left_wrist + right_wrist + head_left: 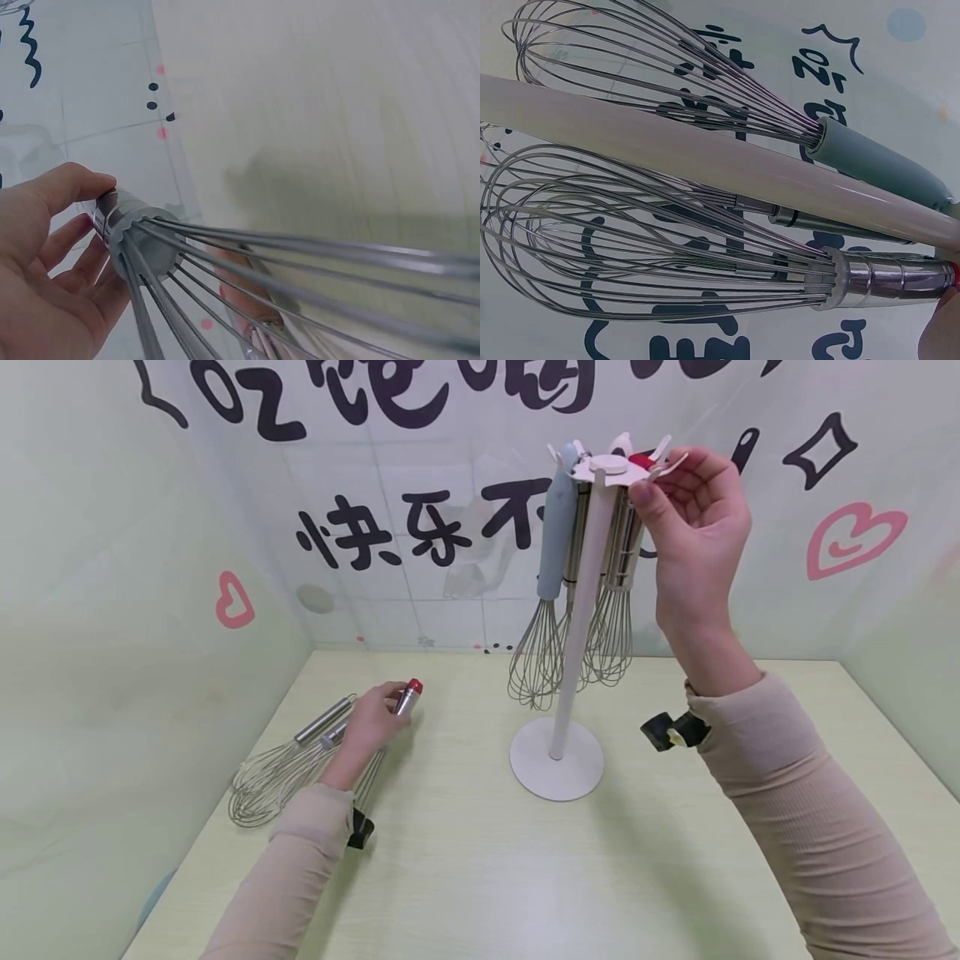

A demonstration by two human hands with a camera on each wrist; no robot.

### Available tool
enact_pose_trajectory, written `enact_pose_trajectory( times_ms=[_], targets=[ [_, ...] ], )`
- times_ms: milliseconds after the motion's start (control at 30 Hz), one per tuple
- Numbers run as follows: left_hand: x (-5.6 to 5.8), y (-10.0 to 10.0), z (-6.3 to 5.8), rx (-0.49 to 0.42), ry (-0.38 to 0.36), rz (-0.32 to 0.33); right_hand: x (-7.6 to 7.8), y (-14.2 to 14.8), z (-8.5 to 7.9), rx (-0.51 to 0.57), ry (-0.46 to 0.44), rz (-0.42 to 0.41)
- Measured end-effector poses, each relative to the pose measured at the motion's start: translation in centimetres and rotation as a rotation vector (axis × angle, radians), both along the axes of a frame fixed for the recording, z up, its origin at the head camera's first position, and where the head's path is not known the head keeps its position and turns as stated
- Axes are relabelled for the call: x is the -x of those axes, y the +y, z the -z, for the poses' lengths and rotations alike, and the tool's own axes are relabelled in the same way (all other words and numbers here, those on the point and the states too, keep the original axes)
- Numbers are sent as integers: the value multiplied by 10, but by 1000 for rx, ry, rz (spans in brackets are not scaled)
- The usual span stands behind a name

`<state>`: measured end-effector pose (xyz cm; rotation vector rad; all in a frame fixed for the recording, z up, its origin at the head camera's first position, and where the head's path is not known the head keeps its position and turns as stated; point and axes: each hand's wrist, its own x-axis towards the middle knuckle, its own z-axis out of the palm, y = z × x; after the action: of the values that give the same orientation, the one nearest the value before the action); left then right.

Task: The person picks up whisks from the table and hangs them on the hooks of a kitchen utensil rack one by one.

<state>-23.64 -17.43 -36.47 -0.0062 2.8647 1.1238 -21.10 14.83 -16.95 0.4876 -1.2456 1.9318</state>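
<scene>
My left hand [372,718] grips a red-tipped whisk [408,696] by its metal handle; in the left wrist view its wires [300,259] fan out toward the camera. Beside it on the table lie other metal-handled whisks [321,720]. At the top of the white whisk stand [577,635], my right hand [701,518] pinches the hooked rim, thumb in front and fingers behind. Right by that thumb hangs a whisk with a red end and silver handle [889,276]. A blue-handled whisk [556,531] hangs on the stand's other side, with more metal whisks behind the pole.
The stand's round white base [557,777] rests on the pale wooden table [465,877]. Behind it rises a light wall sheet with black lettering [427,527] and pink hearts [855,542]. Black straps [675,729] sit around both wrists.
</scene>
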Motion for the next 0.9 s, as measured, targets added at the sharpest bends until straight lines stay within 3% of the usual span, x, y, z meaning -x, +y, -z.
enact_pose_trajectory(
  times_ms=[267, 900],
  targets=[
    [-3, 4, -11, -34, 78, 17, -1, -1, -1, 4, -10, -4],
    [-7, 23, -35, -174, 256, -29, -2, -1, -2, 23, -27, -16]
  ],
)
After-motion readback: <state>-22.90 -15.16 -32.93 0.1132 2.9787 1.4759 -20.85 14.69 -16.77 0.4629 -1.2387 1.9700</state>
